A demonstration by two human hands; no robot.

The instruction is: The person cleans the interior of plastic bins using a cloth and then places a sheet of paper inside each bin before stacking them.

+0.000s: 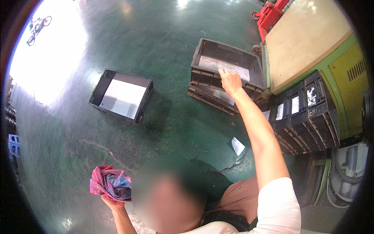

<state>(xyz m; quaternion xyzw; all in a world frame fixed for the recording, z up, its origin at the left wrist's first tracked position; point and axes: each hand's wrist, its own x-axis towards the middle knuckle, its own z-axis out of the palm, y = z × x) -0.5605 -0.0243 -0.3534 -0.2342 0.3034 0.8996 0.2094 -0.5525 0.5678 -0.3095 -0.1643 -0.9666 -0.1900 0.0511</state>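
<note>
A bunched pink, purple and blue cloth [110, 182] sits in my left hand [113, 202], which is closed around its underside at the lower left. My right arm reaches forward to a black plastic crate [205, 72]. Closed over the crate's near rim is my right hand [231, 81], its fingertips partly hidden. White sheet material [210, 62] lies on the bottom of this crate. Beneath it stands another black crate [210, 98], set slightly askew, with something pale inside.
A separate black crate [146, 99] with a white sheet inside rests on the green floor, left of centre. Stacked black crates [304, 128] stand at the right beside a cream and green machine [307, 46]. A paper scrap [237, 146] lies on the floor. Farther off is a red wheeled machine [270, 17].
</note>
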